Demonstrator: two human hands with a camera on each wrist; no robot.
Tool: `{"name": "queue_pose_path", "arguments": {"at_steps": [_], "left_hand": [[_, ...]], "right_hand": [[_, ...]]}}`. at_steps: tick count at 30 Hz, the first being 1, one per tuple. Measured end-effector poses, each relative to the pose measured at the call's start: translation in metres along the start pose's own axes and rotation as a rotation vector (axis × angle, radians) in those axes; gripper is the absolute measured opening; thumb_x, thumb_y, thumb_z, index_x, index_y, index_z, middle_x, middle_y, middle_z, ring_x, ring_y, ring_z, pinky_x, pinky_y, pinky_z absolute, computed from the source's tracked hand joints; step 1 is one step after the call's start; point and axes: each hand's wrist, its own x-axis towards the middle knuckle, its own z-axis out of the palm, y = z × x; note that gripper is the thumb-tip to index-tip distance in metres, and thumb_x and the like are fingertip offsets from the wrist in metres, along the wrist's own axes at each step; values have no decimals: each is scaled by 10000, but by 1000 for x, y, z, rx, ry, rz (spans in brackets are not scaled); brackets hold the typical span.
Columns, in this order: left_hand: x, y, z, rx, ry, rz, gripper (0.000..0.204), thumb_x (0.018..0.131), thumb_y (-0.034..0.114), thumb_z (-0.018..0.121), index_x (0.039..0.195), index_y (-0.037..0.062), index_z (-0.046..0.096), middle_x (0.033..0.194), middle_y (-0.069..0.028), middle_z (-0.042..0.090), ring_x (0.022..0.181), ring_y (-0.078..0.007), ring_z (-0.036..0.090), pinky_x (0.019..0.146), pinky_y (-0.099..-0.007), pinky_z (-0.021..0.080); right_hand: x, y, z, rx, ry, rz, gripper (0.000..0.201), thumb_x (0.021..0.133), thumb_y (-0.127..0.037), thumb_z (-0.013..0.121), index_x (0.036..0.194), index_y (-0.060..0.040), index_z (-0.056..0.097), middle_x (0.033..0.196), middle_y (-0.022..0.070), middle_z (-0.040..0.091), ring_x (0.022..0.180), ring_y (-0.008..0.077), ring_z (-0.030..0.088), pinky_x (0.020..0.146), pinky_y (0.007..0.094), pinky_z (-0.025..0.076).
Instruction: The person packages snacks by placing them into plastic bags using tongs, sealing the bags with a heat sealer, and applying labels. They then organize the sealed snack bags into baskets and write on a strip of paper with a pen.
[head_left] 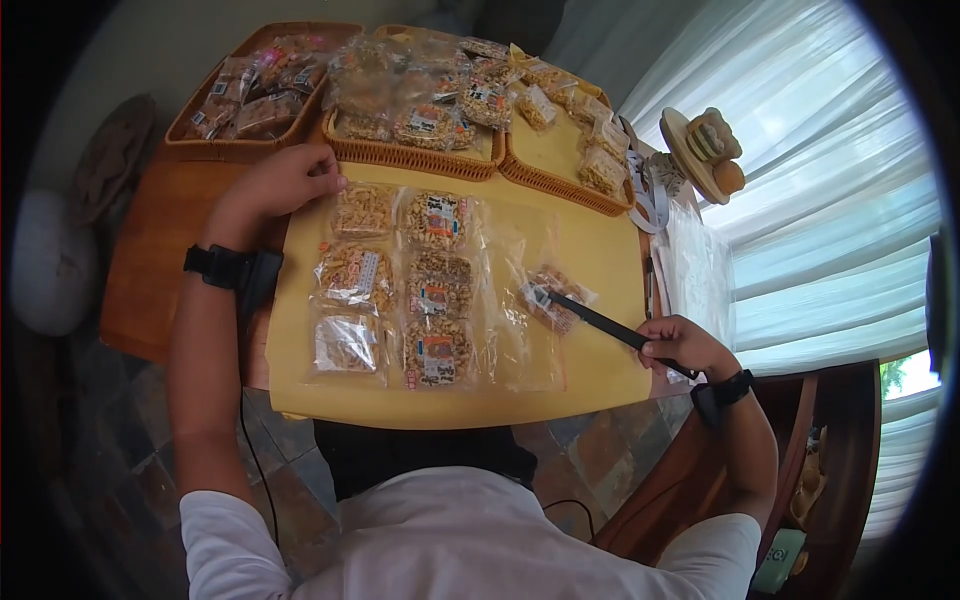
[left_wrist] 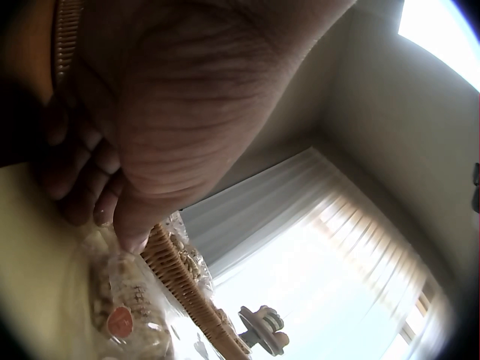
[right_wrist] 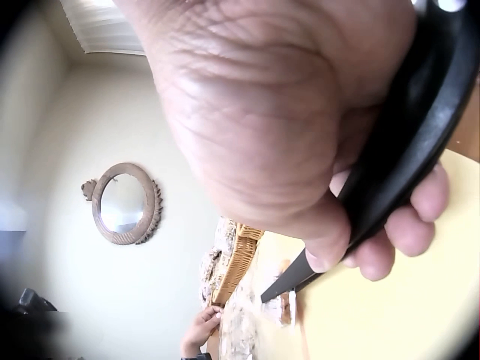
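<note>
My right hand (head_left: 682,345) grips a pair of long black tongs (head_left: 605,325). Their tips overlap a small wrapped snack packet (head_left: 568,308) lying over the right part of a large clear plastic bag (head_left: 515,345). Two columns of clear-wrapped snack packets, among them a labelled one (head_left: 437,355), show through the bag's left part. At the bag's upper left corner my left hand (head_left: 290,183) pinches plastic between thumb and fingertips. The left wrist view shows its thumb tip against crinkled wrapping beside a packet with a red round mark (left_wrist: 120,322).
Along the back stand wicker baskets, a left one (head_left: 185,145), a middle one (head_left: 420,163) and a right one (head_left: 560,188), holding wrapped snacks. Yellow paper (head_left: 610,360) covers much of the wooden table (head_left: 150,290). A dark pen-like stick (head_left: 649,285) lies at the right edge.
</note>
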Motion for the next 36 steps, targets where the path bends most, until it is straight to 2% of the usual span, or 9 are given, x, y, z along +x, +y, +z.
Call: {"name": "queue_pose_path", "arguments": {"at_steps": [8, 9, 12, 16, 18, 22, 25, 31, 36], "left_hand": [[5, -8, 2, -36, -31, -1, 193, 1025, 217, 747, 996, 29, 709, 897, 7, 686, 801, -86, 588, 712, -296, 492], [6, -9, 2, -30, -34, -5, 233, 1020, 257, 754, 1016, 25, 724, 921, -36, 719, 848, -132, 634, 766, -331, 519], [9, -16, 2, -22, -33, 14, 279, 1016, 299, 759, 1035, 22, 738, 942, -77, 752, 894, -175, 678, 820, -364, 545], [10, -19, 2, -13, -34, 45, 288, 1017, 308, 760, 1033, 21, 738, 939, -75, 750, 893, -173, 677, 819, -361, 546], [12, -21, 3, -33, -35, 35, 293, 1016, 311, 761, 1032, 20, 738, 939, -76, 750, 892, -174, 677, 818, -361, 546], [11, -18, 2, -33, -31, 42, 302, 1015, 319, 763, 1032, 19, 737, 938, -77, 750, 888, -177, 677, 817, -362, 546], [7, -9, 2, -13, -28, 18, 193, 1030, 220, 746, 1006, 31, 714, 900, 6, 696, 840, -89, 594, 761, -297, 500], [7, -5, 2, -67, -48, -32, 207, 1025, 229, 754, 993, 31, 702, 889, 5, 689, 831, -90, 587, 750, -298, 494], [11, -14, 4, -45, -26, 6, 206, 1025, 223, 755, 971, 36, 689, 877, 11, 681, 820, -84, 580, 733, -298, 489]], "right_hand": [[21, -13, 0, -59, -256, -4, 162, 1067, -84, 644, 1158, 27, 719, 893, 8, 713, 731, 71, 596, 689, 242, 487], [22, -16, 0, -96, -295, 9, 177, 1066, -87, 647, 1175, 34, 718, 902, 11, 715, 737, 75, 595, 693, 242, 488], [27, -29, 5, -72, -279, 60, 203, 1047, -76, 666, 1209, 32, 720, 945, 7, 735, 843, 88, 641, 774, 257, 515], [37, -29, 6, -92, -317, 1, 225, 1050, -94, 681, 1231, 32, 721, 936, 5, 730, 772, 85, 599, 732, 255, 506], [34, -35, 1, -234, -308, 112, 276, 1014, -94, 736, 1267, 17, 739, 983, 8, 758, 837, 88, 640, 792, 266, 532], [21, -48, -11, -282, -221, 84, 381, 933, -71, 823, 1303, -2, 760, 1076, 32, 795, 979, 82, 682, 892, 271, 541], [5, -56, -15, -372, -154, -15, 366, 936, -22, 803, 1293, 37, 745, 1025, 48, 799, 887, 96, 699, 852, 277, 572], [-15, -38, -33, -294, -102, 113, 301, 959, -15, 763, 1256, 31, 765, 976, 47, 798, 848, 92, 689, 817, 273, 565], [-7, -33, -14, -269, -127, 61, 283, 975, -70, 759, 1234, 45, 766, 984, 48, 808, 845, 106, 701, 821, 279, 564]]}}
